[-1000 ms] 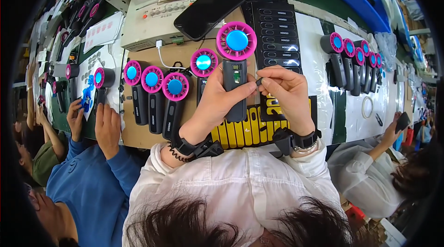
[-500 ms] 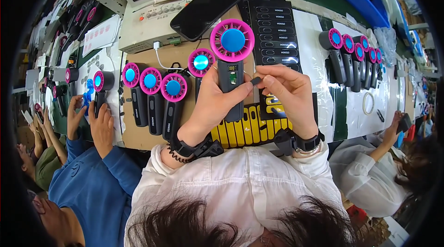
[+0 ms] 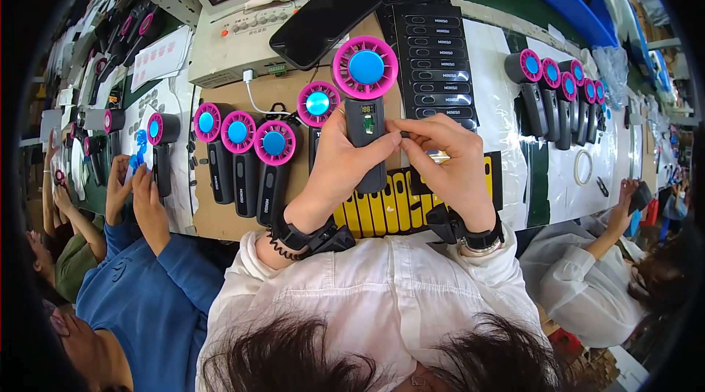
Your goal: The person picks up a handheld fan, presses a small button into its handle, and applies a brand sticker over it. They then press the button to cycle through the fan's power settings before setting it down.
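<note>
My left hand [image 3: 341, 157] is closed around the grey handle of a handheld fan [image 3: 365, 69] with a pink grille and blue hub, held upright. An opening in the handle's front bares a small green circuit board [image 3: 369, 124], below a little display. Close by the handle's right edge, my right hand [image 3: 452, 157] pinches a small dark piece [image 3: 405, 134], mostly covered by the fingertips. My left thumb tip lies right against it. Another fan [image 3: 318, 104] lies just behind my left hand, its handle partly hidden.
Three fans [image 3: 237, 132] lie to the left. Black sheets of oblong panels [image 3: 437, 65] lie behind my right hand, yellow strips [image 3: 367, 208] below my hands. A phone [image 3: 327, 21] rests against a meter box [image 3: 242, 32]. More fans [image 3: 551, 83] lie right. Co-workers [image 3: 147, 282] sit at both sides.
My right hand has moved left and slightly down, closer to the handle, and less of the dark piece shows. The fan has shifted slightly. The left co-worker's hand has come off a fan.
</note>
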